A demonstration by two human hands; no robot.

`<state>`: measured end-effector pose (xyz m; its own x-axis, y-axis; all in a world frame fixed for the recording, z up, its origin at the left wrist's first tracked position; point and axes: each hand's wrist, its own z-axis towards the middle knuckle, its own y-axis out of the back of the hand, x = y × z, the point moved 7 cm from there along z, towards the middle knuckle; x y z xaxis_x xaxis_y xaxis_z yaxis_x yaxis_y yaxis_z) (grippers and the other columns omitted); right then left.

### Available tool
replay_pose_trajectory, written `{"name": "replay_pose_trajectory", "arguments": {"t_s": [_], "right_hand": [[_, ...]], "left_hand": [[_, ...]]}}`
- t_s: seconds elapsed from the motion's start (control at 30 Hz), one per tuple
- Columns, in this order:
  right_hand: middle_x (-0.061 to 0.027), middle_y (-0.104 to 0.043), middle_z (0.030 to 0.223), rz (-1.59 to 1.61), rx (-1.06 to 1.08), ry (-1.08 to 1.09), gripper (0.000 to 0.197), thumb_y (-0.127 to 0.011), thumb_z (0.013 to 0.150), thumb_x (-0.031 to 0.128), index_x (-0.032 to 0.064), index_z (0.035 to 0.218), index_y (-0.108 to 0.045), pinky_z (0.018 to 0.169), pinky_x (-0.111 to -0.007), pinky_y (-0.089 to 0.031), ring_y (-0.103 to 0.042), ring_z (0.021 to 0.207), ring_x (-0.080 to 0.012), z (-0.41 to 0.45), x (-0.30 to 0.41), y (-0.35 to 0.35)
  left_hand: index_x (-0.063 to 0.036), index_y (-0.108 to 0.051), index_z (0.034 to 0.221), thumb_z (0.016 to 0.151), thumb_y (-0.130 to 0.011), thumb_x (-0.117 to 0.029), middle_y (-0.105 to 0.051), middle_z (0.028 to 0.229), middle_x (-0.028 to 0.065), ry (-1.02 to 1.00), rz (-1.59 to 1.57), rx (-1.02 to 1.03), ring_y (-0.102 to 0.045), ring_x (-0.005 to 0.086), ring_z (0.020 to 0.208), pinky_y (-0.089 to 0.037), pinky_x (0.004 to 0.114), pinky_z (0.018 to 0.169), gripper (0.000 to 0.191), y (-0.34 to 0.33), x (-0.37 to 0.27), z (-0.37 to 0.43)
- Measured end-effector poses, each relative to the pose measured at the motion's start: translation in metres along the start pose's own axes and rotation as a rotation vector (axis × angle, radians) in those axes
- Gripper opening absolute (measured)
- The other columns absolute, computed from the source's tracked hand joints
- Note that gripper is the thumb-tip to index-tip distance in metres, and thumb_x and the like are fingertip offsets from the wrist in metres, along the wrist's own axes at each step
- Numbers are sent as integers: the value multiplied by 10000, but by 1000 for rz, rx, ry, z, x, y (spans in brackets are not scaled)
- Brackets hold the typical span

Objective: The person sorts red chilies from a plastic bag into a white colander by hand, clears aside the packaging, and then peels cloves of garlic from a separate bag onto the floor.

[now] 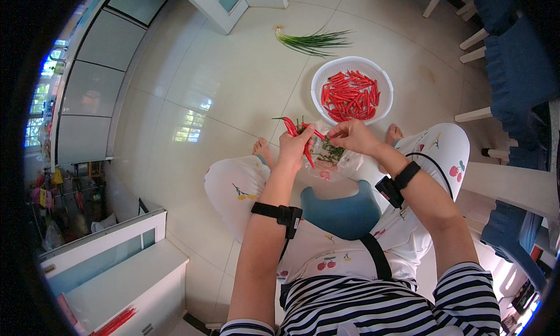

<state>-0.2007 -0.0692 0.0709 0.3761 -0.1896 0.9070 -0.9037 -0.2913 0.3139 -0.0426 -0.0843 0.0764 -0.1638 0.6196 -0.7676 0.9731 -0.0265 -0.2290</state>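
My left hand point(294, 147) is closed around several red chili peppers point(290, 127) with green stems, which stick out above and below the fingers. Close by on the right, my right hand point(352, 136) has its thumb and fingertips pinched at the end of a red chili that points over from the left hand; whether it grips the chili or its stem I cannot tell. Under the hands lies a clear plastic bag point(350, 163) with green chili stems point(333, 153) on it. Beyond the hands, a white plastic colander basket point(385, 76) holds many red chilies point(350, 95).
A bunch of green onions point(313, 42) lies on the tiled floor point(218, 73) beyond the basket. My feet flank the bag. A blue stool point(343, 213) shows between my legs. Chairs with blue covers point(520, 69) stand at the right, cabinets point(94, 87) at the left.
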Motion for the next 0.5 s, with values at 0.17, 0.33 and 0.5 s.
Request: {"name": "replay_pose_trajectory", "arguments": {"t_s": [0.17,0.33,0.5], "right_hand": [[-32,-621,776,320,106,12,207,-660,736,94,-25,899,-614,622,-238,-468,-555,667,-94,-3,20,-13],[-44,-620,767,351,-1,-56,191,-649,742,85,-21,897,-612,612,-228,-465,-559,663,-92,4,6,1],[-52,-620,753,370,-331,-91,197,-638,744,74,-21,914,-606,602,-219,-467,-567,660,-94,7,-5,38]], "left_hand": [[-26,-587,789,760,-662,-139,-539,636,10,-11,22,15,-475,96,519,-379,214,462,139,-2,2,0],[-22,-591,811,765,-658,-152,-545,637,12,0,-24,6,-479,96,516,-381,215,460,154,-4,5,2],[-3,-576,881,794,-617,-145,-565,706,40,41,-220,43,-511,122,583,-425,234,528,171,-2,7,5]]}}
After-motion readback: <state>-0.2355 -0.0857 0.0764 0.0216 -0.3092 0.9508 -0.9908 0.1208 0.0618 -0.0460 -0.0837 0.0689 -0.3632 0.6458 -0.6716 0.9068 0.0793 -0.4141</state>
